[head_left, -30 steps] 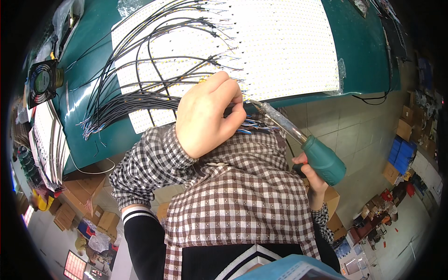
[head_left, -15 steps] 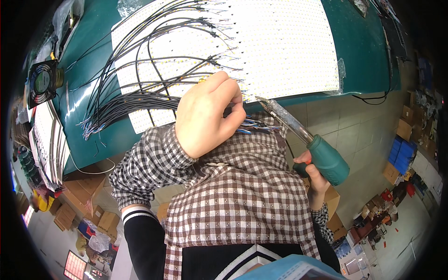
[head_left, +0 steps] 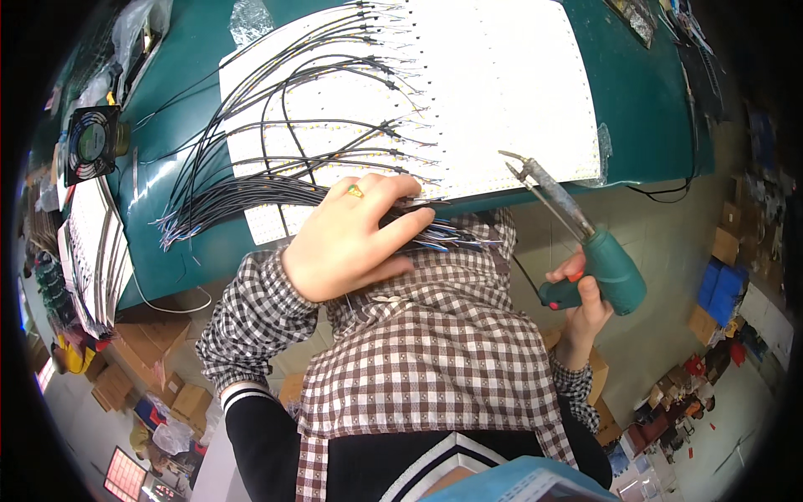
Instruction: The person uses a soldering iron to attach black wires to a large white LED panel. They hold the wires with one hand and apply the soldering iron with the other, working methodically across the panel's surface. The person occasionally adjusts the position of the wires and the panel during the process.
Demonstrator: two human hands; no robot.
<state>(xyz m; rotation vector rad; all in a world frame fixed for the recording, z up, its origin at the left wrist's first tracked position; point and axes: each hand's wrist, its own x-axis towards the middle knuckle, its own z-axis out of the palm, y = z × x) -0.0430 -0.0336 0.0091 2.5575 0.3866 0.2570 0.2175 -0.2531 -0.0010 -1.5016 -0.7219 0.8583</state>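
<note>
My left hand [head_left: 355, 238], a ring on one finger, lies over the wire ends of a bundle of black cables [head_left: 251, 194]. Its fingers are spread, the thumb apart from the index finger; the fingertips touch or hover over the cables, which partly hide them. At the right, my right hand [head_left: 585, 309] grips the green handle of a soldering gun [head_left: 615, 272]. The metal barrel points up and left, its tip over the edge of a white LED panel [head_left: 519, 92]. Several black cables [head_left: 335, 124] run across the panel, their bared wires ending along a row near its middle.
A green table [head_left: 648, 134] carries the panel. A small black fan [head_left: 94, 144] and a stack of white panels [head_left: 94, 251] are at the left. Clear plastic film [head_left: 251, 21] lies at the back. A checked apron [head_left: 435, 360] covers my lap below the table edge.
My left hand has come down from the panel's edge to the cable bundle, its fingers opening from a pinch. The soldering gun in my right hand has shifted up and right.
</note>
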